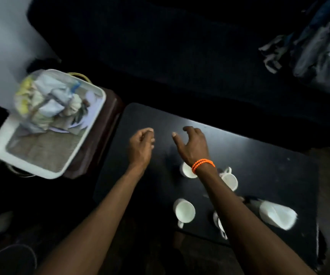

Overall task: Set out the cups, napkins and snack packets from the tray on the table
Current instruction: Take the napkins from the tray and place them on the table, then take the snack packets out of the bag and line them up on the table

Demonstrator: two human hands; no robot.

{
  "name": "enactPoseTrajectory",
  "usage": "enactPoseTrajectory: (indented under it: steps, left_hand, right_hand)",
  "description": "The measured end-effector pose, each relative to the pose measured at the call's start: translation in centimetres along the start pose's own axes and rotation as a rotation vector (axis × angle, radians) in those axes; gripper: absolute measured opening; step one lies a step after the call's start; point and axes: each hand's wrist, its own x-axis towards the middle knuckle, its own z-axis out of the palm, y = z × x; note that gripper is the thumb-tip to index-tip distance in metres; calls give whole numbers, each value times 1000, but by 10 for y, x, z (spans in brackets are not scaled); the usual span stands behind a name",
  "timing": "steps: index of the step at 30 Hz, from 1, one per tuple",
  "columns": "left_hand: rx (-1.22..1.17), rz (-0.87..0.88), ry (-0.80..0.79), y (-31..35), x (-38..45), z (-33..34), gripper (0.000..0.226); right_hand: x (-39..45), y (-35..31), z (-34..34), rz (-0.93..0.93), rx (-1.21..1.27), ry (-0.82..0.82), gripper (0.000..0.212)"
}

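A white tray (0,150) stands at the left on a dark stool, holding a blurred heap of snack packets (47,100). On the black table (259,155) stand several white cups: one (185,212) near the front edge, one (229,180) beside my right forearm, one (187,172) partly under my wrist, one (219,225) mostly hidden by my arm. A white stack of napkins (278,215) lies at the front right. My left hand (141,146) hovers over the table's left part, fingers loosely curled, holding nothing. My right hand (192,144) is spread, empty, above the table.
The dark stool (102,139) under the tray touches the table's left end. A dark sofa (180,56) runs behind the table, with a grey-blue bag (318,48) on its right part. Bare floor shows at the right.
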Motion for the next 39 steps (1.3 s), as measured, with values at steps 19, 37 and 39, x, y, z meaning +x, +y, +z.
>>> enactPoseTrajectory:
  steps: [19, 37, 39]
  left_hand:
    - [117, -110, 799, 51, 165, -298, 90]
    - [-403, -5, 333, 85, 172, -325, 54]
    - [-263, 171, 361, 89, 160, -314, 58]
  right_hand:
    - [97, -288, 201, -64, 341, -419, 69]
    - [90, -308, 225, 296, 661, -621, 34]
    - [83, -305, 213, 376, 714, -620, 33]
